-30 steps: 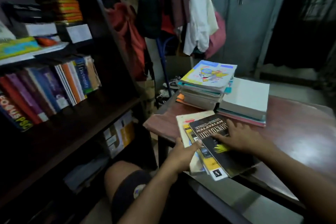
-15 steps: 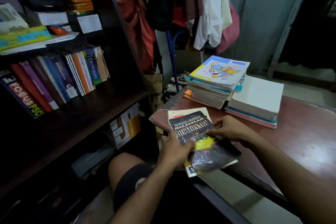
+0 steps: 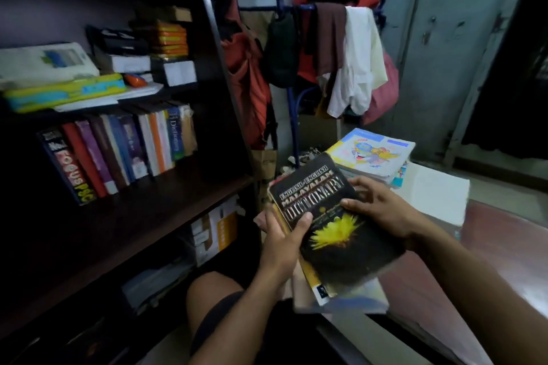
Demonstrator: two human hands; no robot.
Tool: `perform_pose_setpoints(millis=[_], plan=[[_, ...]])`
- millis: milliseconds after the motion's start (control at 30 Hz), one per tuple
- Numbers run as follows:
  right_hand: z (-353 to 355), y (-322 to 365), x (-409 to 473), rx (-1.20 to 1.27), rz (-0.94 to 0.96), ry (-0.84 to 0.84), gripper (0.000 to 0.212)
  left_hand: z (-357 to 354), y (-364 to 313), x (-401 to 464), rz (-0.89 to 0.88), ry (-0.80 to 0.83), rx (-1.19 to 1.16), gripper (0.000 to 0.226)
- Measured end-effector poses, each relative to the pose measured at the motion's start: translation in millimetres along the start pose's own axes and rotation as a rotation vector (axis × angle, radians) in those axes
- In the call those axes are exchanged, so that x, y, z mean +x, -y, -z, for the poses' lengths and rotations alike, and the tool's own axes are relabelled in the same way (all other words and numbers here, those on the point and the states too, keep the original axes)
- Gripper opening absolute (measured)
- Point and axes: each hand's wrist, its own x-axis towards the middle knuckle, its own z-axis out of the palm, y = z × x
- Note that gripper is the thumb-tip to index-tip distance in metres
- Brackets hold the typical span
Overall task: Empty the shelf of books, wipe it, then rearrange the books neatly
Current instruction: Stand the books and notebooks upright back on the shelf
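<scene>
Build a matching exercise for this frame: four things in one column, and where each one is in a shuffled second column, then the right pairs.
Things
1. black dictionary
2. cartoon-cover book
3. row of upright books
4. white shirt

Places
A. hanging on the clothes rack
B. on the middle shelf
C. held between the left hand and the right hand
D. on top of a pile on the table

Pairs: 1-C, 2-D, 3-B, 4-A
</scene>
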Motion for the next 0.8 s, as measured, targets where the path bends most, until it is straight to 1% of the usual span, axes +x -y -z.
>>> perform_pose_setpoints(millis=[33,67,100,167,200,300,367,433,467,567,633,667,700,733,767,800], plan=[[-18.6,8.2,14.2,0.041,0.071,0.002,0.030,18.0,-10.7,1.5,0.025,-0.004,-0.135,0.059],[-32.0,12.6,22.2,0.068,0.122,-0.015,0.029,27.7,-18.7,0.6,0.062,0.025,-0.254,0.047],[-51.8,16.4,34.3,0.081,0.163,-0.026,0.029,46.1,-26.6,1.8,0.070,0.016,-0.302,0.044],[-114.7,25.1,63.7,0.058,0.216,-0.001,0.024,104.5,-38.9,1.6,0.011,-0.110,-0.309,0.051],[-132.1,25.4,72.3,0.026,0.237,-0.012,0.020,121.0,-43.1,3.2,-0.014,-0.158,-0.306,0.051],[-225.6,35.8,110.6,-0.119,0.301,0.041,0.016,214.4,-49.9,2.2,-0.045,-0.357,-0.304,0.037],[-270.0,39.6,127.3,-0.275,0.328,0.041,0.017,256.7,-49.9,-1.0,-0.042,-0.420,-0.256,0.031],[-312.4,45.9,138.5,-0.343,0.348,-0.002,0.016,297.3,-52.7,-1.3,-0.050,-0.465,-0.150,0.032],[-330.4,49.8,141.8,-0.310,0.353,-0.008,0.015,317.9,-51.2,2.1,-0.043,-0.488,-0.073,0.039],[-362.8,51.9,154.1,-0.181,0.323,-0.016,0.009,376.7,-36.7,11.9,0.015,-0.570,0.209,0.078],[-374.8,50.5,160.8,-0.145,0.317,-0.024,0.005,418.6,-21.8,19.5,0.046,-0.613,0.328,0.107],[-378.4,51.2,160.9,-0.123,0.327,-0.024,0.005,431.6,-24.9,15.1,0.078,-0.602,0.376,0.118],[-382.5,50.7,161.4,-0.107,0.345,-0.024,0.008,438.7,-32.4,7.8,0.107,-0.606,0.432,0.114],[-387.8,51.1,161.5,-0.095,0.369,-0.025,0.011,448.9,-35.0,3.3,0.134,-0.619,0.525,0.098],[-393.5,51.9,160.6,-0.095,0.397,-0.026,0.012,456.3,-34.8,-0.8,0.129,-0.664,0.636,0.081],[-400.6,53.7,160.3,-0.103,0.427,-0.032,0.012,466.2,-32.4,-4.4,0.112,-0.681,0.743,0.071]])
